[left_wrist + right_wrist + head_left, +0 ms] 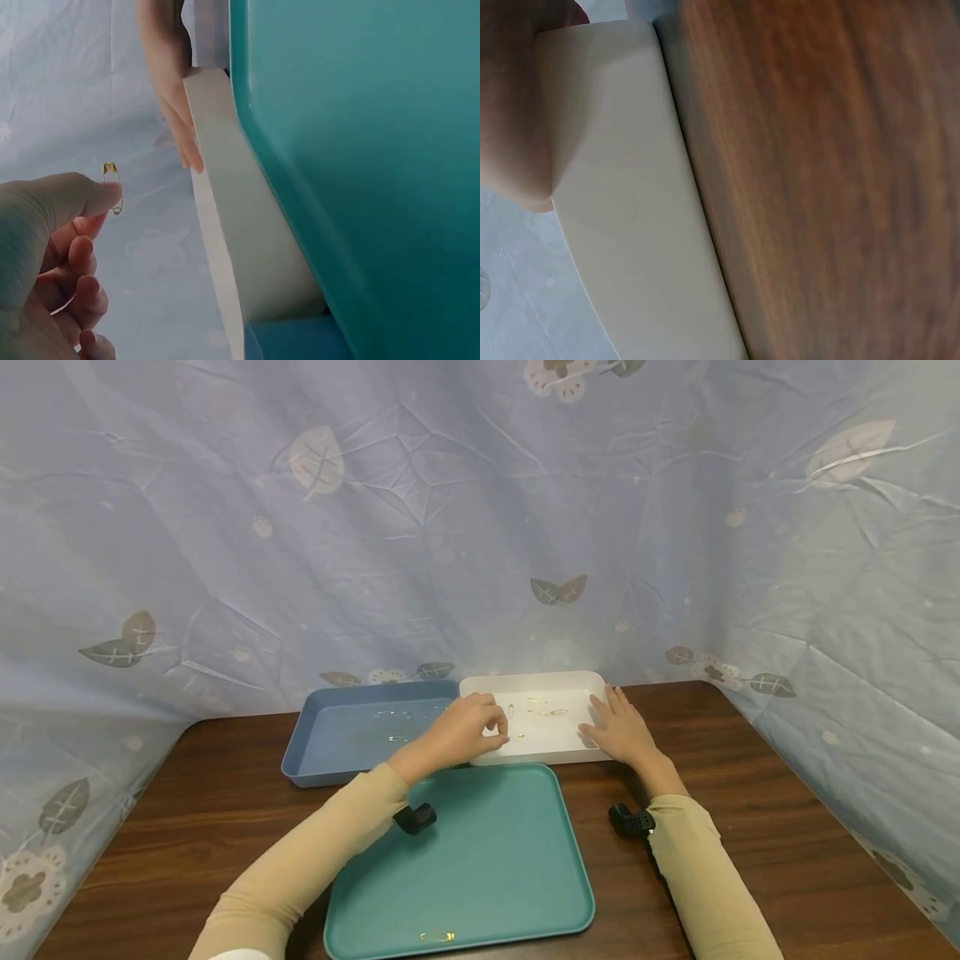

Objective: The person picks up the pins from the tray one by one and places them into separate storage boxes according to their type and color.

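Observation:
Between thumb and index finger, my left hand pinches a small gold safety pin above the near left part of the white tray. The left wrist view shows that pin upright, its cap at the top. Several other gold safety pins lie on the white tray's floor. At the tray's right end rests my right hand, fingers spread over the rim. The right wrist view has only part of this hand, against the tray's pale outer wall.
Left of the white tray stands a blue tray with several silver safety pins. A teal tray lies in front, one gold safety pin near its front edge. Patterned cloth hangs behind the wooden table.

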`<state>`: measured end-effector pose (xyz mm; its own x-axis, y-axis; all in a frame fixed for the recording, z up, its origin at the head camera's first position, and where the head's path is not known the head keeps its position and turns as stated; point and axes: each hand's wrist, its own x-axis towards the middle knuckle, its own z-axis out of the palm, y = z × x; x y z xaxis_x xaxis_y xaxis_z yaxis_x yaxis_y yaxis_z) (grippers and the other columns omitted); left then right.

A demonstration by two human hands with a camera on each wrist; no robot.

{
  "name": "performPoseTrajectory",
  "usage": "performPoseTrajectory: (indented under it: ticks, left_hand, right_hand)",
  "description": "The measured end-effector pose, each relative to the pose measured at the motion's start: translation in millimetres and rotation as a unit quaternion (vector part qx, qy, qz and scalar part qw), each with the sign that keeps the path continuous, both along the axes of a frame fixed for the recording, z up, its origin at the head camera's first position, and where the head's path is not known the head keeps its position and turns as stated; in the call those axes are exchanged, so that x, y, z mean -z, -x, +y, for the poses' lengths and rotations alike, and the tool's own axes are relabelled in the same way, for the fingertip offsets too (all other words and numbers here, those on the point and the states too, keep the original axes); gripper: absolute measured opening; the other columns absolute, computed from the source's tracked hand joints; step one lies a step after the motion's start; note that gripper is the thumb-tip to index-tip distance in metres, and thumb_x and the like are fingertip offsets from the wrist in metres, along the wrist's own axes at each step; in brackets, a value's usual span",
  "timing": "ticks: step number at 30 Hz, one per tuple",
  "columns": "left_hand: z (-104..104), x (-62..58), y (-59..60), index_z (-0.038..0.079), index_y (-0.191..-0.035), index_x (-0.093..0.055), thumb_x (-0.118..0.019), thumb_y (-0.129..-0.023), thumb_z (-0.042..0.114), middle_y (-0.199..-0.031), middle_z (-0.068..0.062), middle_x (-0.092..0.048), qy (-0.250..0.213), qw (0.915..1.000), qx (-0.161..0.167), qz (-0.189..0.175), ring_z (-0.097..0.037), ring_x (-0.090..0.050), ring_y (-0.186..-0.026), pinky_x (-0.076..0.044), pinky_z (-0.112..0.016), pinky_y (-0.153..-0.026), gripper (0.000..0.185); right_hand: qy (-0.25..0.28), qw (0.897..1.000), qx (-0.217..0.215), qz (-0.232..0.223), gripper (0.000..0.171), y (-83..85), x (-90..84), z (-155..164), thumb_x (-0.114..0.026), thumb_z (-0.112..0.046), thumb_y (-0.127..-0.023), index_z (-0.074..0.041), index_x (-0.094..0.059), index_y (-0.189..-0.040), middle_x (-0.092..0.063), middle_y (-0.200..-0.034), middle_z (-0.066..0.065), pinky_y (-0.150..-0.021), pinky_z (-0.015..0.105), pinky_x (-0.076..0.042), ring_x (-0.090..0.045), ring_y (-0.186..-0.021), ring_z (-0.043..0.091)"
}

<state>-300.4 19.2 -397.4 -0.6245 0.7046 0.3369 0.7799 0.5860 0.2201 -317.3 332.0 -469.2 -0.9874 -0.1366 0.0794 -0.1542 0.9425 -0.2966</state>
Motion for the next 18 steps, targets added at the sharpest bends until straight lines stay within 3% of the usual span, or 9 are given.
performPoseTrajectory:
  ticks: [8, 18]
  left_hand:
    - [23, -1.8, 19.8, 0.019, -0.086, -0.069, -0.067, -0.092, 0.026, -0.086, 0.001, -0.058, 0.024, 0.9979, -0.051, -0.03, -0.014, -0.053, -0.081, -0.042, -0.032, -0.072, 0.009]
    - [47, -5.8, 44.2, 0.016, -0.09, -0.071, -0.065, -0.092, 0.024, -0.091, -0.001, -0.063, 0.046, 0.9934, -0.081, -0.066, -0.016, -0.057, -0.084, -0.047, -0.033, -0.073, 0.01]
  right_hand:
    - [-0.004, 1.0, 0.0, -0.001, 0.07, 0.1, 0.4, 1, -0.05, -0.039, -0.099, 0.002, -0.028, -0.151, -0.007, -0.159, 0.031, -0.117, 0.064, -0.014, -0.005, -0.148, 0.047]
    - [0.003, 1.0, 0.0, 0.004, 0.07, 0.5, 2.1, 0, -0.051, -0.038, -0.098, 0.003, -0.029, -0.151, -0.008, -0.159, 0.03, -0.117, 0.064, -0.013, -0.006, -0.148, 0.047]
